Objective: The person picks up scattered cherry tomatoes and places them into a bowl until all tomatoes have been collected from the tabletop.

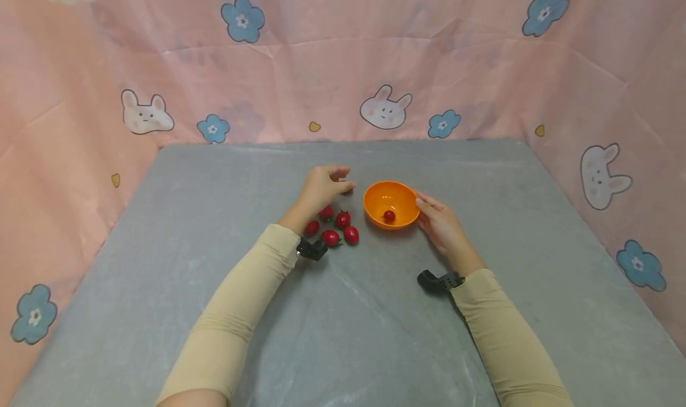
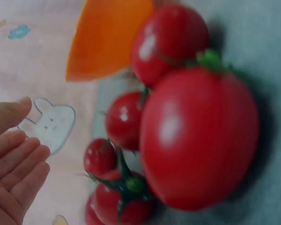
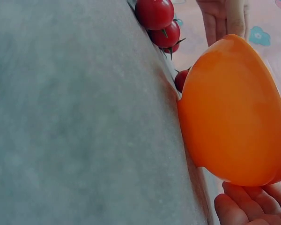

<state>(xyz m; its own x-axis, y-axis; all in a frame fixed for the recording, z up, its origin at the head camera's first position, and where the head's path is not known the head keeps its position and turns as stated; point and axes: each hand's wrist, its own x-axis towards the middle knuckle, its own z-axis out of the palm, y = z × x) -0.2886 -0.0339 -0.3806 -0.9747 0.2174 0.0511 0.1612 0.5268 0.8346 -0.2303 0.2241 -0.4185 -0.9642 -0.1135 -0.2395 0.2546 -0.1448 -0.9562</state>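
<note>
An orange bowl (image 1: 382, 193) stands on the grey table with one cherry tomato (image 1: 389, 216) inside. My right hand (image 1: 442, 225) grips its right side, thumb at the rim; the right wrist view shows fingers (image 3: 246, 204) against the outer wall. To the left of the bowl lies a cluster of several red cherry tomatoes (image 1: 330, 238), some with green stems. Just beyond this cluster my left hand (image 1: 321, 188) hovers, fingers extended and thumb apart. Nothing shows between thumb and fingers in the left wrist view, where a large-looking tomato (image 2: 199, 140) fills the middle.
The grey tabletop (image 1: 370, 335) spreads around the bowl and tomatoes. A pink curtain (image 1: 332, 67) printed with rabbits and blue flowers rises behind the table and along both sides. Each wrist carries a black camera mount (image 1: 436, 282).
</note>
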